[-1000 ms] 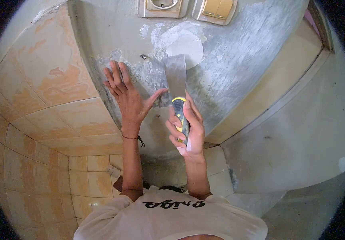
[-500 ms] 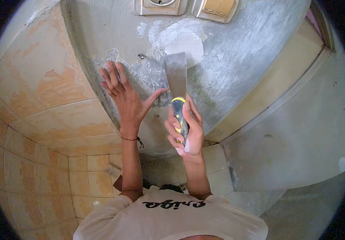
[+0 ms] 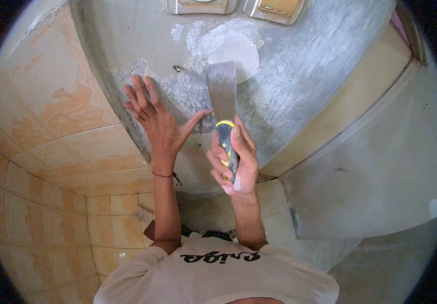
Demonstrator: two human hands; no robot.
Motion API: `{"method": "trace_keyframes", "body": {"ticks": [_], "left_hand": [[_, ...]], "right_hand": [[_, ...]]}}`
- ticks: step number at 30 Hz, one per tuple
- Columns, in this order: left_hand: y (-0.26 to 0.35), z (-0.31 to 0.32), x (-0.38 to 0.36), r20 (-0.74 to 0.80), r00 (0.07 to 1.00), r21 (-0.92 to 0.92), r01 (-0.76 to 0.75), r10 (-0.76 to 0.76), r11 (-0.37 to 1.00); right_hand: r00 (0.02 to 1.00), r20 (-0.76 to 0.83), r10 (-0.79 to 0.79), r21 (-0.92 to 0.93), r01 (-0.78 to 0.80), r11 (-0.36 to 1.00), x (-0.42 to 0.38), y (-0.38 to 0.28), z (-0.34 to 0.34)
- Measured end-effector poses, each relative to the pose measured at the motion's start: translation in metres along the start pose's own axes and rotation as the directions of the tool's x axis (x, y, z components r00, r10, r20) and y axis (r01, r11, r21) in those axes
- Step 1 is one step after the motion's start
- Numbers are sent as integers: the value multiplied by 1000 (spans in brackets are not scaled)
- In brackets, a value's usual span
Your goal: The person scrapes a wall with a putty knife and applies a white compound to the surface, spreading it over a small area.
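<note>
In my right hand point(image 3: 239, 159) is a putty knife point(image 3: 222, 91), its black and yellow handle wrapped by my fingers and its wide metal blade pointing up. The blade overlaps the lower left of a round white filler patch point(image 3: 241, 55) on the grey wall point(image 3: 299, 81). My left hand point(image 3: 161, 121) lies spread on the wall to the left, fingers up and thumb reaching toward the knife. Around it the surface is rough and blotched, with a small metal hook point(image 3: 177, 69) sticking out just above.
A socket point(image 3: 201, 6) and a double switch point(image 3: 278, 9) are mounted above the patch. Orange-patterned tiles point(image 3: 41, 96) cover the left side. To the right stands a cream door frame point(image 3: 345, 101) beside a grey surface point(image 3: 360, 177). Pale floor tiles point(image 3: 119, 223) show below.
The view has shifted slightly, with the socket and switch a little higher in it. Both hands keep their pose, and the putty knife stays in my right hand.
</note>
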State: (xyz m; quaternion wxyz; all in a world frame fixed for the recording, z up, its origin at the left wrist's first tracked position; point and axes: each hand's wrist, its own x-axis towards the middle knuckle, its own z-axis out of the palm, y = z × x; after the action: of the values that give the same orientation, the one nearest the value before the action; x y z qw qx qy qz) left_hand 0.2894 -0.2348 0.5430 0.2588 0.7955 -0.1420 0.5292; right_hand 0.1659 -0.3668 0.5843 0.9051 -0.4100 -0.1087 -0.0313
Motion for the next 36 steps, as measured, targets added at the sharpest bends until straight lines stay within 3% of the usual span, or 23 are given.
{"method": "trace_keyframes", "body": {"ticks": [11, 20, 36], "left_hand": [[1, -1, 2, -3, 1000, 8, -8, 8, 1000], [0, -1, 1, -4, 1000, 6, -10, 10, 1000], [1, -2, 0, 1, 1000, 2, -6, 6, 1000]], "right_hand": [[997, -70, -16, -20, 15, 1000, -6, 7, -10], [1000, 9, 20, -21, -19, 1000, -5, 4, -16], [999, -38, 12, -22, -13, 1000, -8, 7, -13]]}}
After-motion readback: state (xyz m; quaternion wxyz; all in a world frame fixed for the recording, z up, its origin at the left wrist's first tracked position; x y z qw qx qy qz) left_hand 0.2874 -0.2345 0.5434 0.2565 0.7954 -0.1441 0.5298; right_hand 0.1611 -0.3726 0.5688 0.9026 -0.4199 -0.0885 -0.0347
